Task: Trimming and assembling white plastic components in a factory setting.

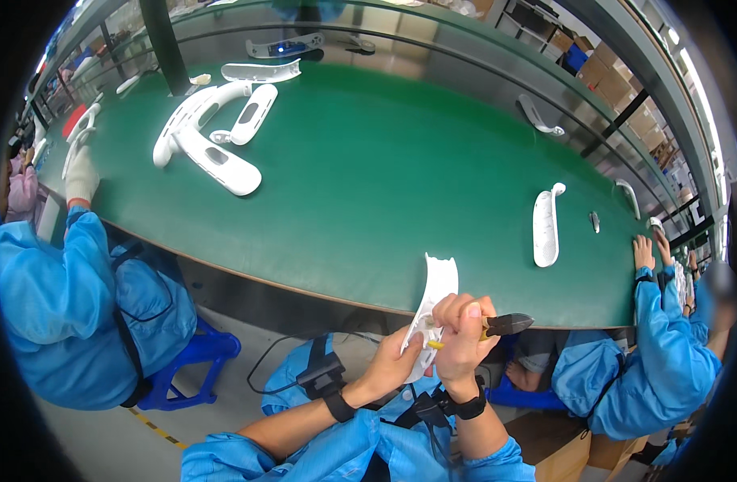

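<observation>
My left hand (394, 361) is closed around a curved white plastic part (440, 279), held tilted at the table's front edge. My right hand (463, 333) is wrapped around a tool (508, 324) with a dark pointed head and yellow on its grip. The dark head sticks out to the right of the fist, while a yellow end reaches leftward against the white part. Fingers hide the tool's middle, so its exact kind is unclear.
The green table (352, 193) carries several white plastic parts (216, 161) at the left and a white shell (546, 229) at the right, beside a small dark piece (595, 222). Co-workers in blue sit at both sides; a gloved hand (81, 173) shows left. A metal rail runs behind.
</observation>
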Available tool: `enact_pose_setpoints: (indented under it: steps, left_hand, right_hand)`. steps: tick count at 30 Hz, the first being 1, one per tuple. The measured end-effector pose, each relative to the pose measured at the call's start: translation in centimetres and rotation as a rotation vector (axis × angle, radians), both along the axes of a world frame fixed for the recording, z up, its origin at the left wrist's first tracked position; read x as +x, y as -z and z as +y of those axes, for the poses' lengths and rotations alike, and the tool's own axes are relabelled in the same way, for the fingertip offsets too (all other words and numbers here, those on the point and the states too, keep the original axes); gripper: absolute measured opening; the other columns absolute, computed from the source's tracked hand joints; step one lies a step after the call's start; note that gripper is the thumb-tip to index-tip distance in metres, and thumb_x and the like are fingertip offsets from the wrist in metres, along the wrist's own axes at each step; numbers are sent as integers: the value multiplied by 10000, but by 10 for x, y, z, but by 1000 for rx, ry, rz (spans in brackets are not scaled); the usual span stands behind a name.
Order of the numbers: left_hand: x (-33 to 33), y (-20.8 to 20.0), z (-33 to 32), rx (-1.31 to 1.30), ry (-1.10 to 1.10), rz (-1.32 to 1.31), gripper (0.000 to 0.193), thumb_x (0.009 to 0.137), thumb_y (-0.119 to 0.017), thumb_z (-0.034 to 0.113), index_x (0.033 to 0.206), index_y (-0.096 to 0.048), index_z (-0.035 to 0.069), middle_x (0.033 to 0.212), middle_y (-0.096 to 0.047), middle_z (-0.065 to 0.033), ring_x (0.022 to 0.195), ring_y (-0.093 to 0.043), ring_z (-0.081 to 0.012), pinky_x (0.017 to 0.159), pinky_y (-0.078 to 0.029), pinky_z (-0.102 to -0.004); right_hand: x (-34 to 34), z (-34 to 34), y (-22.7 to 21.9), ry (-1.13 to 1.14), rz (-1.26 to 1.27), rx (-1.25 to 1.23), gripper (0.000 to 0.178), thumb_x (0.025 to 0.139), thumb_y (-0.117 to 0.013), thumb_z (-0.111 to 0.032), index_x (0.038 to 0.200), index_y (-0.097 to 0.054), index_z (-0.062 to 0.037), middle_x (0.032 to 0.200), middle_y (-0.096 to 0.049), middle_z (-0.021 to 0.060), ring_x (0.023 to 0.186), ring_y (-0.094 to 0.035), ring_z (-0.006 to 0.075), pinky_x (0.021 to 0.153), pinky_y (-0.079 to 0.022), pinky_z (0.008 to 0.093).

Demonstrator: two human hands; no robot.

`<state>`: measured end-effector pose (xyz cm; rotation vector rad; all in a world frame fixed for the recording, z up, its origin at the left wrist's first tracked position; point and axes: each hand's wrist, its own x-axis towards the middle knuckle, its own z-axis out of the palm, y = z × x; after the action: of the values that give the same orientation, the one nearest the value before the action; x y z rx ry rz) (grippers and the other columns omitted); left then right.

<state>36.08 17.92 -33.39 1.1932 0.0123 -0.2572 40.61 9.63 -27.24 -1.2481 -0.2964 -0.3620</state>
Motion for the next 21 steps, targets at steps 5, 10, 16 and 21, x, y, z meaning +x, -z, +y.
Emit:
enact_pose_setpoints:
  steps: [5,10,16,21]
  left_hand:
    - [4,1,5,61,30,14,270,949,-435,227,943,-564,-10,732,-532,22,680,-452,-40,569,-399,-228]
    - [3,-3,2,33,-7,4,264,947,-441,220,910,-572,-6,701,-519,26,659,-445,-36,556,-396,-227]
    - [4,3,5,72,2,-7,245,946,-442,187,883,-575,-9,683,-520,22,671,-454,-37,561,-400,-235]
    - [3,2,2,133,-13,-64,249,943,-438,186,842,-568,-1,671,-538,11,651,-456,-41,533,-394,-244]
  right_hand:
    - [1,-2,-11,-69,-115,-56,229,884,-421,-125,699,-293,-86,549,-307,24,509,-308,129,492,-306,296]
    - [1,4,2,-29,-26,-111,211,880,-443,-117,715,-317,-77,557,-351,30,509,-322,127,502,-321,296]
    - [-3,5,-13,-152,-141,-19,252,899,-436,-143,688,-319,-68,547,-341,27,498,-321,130,492,-318,302]
    - [-7,-5,7,-132,-97,-110,229,902,-408,-115,698,-356,-25,586,-427,59,529,-390,146,498,-326,293]
